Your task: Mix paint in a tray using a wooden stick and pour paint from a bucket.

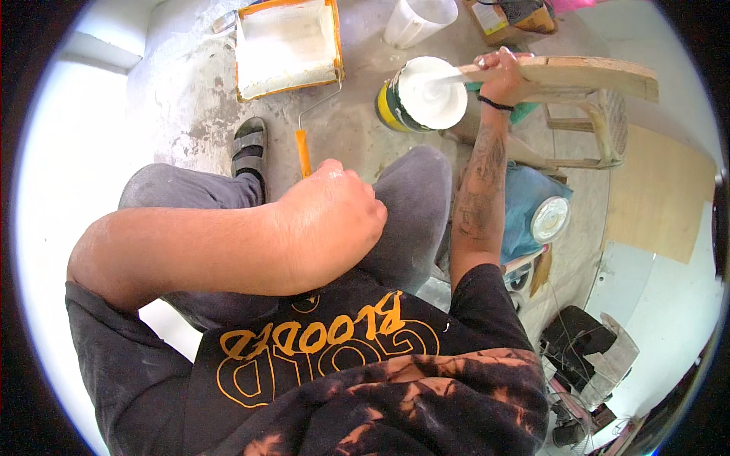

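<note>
My left hand (342, 213) is closed over my lap, just below the orange-handled paint roller (303, 150); what its fingers hold is hidden. The roller reaches into an orange-rimmed tray (287, 15) coated with white paint. My right hand (499, 76) grips a pale stick (452, 78) that dips into a bucket (414, 102) of white paint with a dark and yellow side. A curved wooden board (593, 72) extends rightward behind that hand, above a wooden chair frame (608, 133).
A translucent container (414, 19) and a cardboard box (494, 26) stand at the back. Blue cloth (525, 197) with a white lid (550, 218) lies right of my arm. A plywood sheet (654, 190) and dark clutter (574, 334) are at the right. My sandalled foot (249, 148) rests on concrete.
</note>
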A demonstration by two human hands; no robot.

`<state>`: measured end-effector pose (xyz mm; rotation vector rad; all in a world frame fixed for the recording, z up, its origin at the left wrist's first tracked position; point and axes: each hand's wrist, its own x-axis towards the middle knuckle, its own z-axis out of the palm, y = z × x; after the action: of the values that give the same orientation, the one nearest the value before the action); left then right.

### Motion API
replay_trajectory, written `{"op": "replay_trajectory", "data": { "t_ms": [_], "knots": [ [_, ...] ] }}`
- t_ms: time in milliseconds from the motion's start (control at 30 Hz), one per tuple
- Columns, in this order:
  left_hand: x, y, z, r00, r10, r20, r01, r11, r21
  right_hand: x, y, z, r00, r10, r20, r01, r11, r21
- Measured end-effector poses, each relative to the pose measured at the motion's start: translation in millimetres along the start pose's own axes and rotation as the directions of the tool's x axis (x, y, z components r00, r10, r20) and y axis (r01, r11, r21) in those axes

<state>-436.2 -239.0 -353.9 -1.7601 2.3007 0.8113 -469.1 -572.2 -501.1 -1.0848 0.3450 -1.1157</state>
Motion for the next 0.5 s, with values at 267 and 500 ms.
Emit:
{"op": "replay_trajectory", "data": {
  "t_ms": [267, 500],
  "knots": [
    [6, -6, -6, 0.998, -0.057, -0.014, 0.058, 0.997, 0.045, -9, 47, -30, 0.997, 0.071, 0.025, -0.048, 0.861, -0.507],
    [1, 6, 0, 1.0, 0.015, -0.003, -0.015, 1.0, -0.025, -5, 19, 13, 0.997, 0.025, 0.069, -0.004, 0.958, -0.288]
  ]
}}
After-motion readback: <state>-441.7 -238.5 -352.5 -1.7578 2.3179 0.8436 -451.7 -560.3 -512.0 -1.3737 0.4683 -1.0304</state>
